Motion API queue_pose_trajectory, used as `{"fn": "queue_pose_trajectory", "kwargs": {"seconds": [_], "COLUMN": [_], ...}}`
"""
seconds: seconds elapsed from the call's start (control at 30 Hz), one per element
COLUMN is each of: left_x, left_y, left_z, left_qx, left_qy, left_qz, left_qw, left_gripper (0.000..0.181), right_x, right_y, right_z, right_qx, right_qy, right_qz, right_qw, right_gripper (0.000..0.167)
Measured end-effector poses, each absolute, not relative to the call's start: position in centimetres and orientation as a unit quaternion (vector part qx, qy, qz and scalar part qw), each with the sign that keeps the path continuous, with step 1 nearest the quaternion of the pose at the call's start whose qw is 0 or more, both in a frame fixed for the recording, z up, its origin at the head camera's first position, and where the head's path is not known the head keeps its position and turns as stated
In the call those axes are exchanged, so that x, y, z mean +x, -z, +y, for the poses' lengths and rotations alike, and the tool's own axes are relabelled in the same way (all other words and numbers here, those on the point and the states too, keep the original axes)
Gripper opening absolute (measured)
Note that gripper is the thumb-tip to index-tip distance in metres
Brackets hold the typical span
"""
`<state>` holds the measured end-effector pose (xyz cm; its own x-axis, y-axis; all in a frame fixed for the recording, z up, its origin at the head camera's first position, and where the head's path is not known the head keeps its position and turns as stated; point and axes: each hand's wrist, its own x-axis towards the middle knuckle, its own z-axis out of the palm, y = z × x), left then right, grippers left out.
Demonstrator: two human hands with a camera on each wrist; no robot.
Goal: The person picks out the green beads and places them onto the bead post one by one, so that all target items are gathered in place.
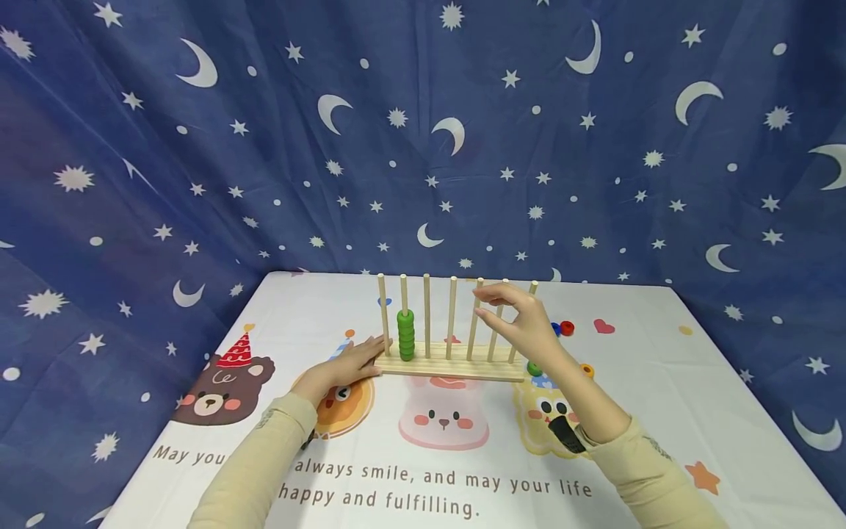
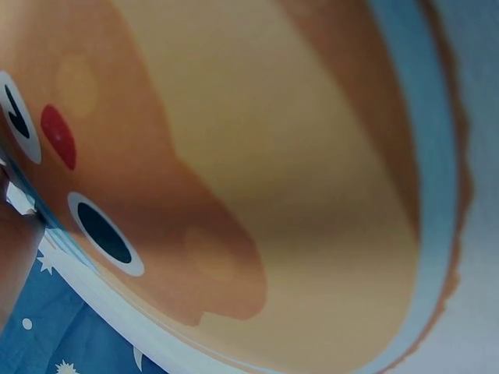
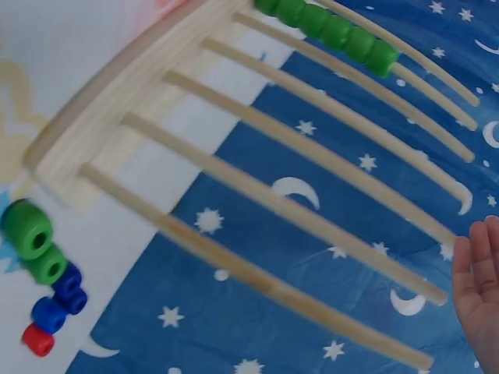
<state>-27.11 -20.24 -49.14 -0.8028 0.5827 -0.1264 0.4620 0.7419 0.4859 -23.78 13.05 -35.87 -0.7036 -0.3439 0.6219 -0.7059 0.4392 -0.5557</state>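
Observation:
A wooden bead stand [image 1: 449, 372] lies across the table, with a row of upright pegs. Green beads [image 1: 406, 336] are stacked on the second peg from the left; the right wrist view shows the same green beads [image 3: 335, 33] at its top. My left hand [image 1: 346, 365] rests flat at the stand's left end, its fingers extended; only a sliver of it enters the left wrist view. Raised by the tops of the right-hand pegs, my right hand [image 1: 529, 323] has its thumb and fingers apart, with nothing visible between them. Its fingers [image 3: 482, 273] appear beside a peg tip.
Loose beads lie past the stand's right end: green [image 1: 533, 368], orange [image 1: 587, 370], red [image 1: 567, 328] and blue [image 1: 556, 328], partly hidden by the right hand and forearm. A printed white cloth [image 1: 661, 397] covers the table. Behind it hangs a blue star-patterned curtain [image 1: 396, 198].

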Motion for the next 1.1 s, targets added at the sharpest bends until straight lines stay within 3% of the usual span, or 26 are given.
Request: {"fn": "queue_pose_trajectory", "kwargs": {"seconds": [1.1], "left_x": [-27.1], "left_y": [49.0], "left_z": [-20.3], "left_qx": [0.273], "left_qy": [-0.228], "left_qz": [0.923], "left_qw": [0.147], "left_gripper": [0.061], "right_x": [-23.8], "right_y": [41.3], "right_z": [20.4], "right_qx": [0.324], "right_qy": [-0.378], "right_qz": [-0.835], "right_qw": [0.236], "right_gripper": [0.029]}}
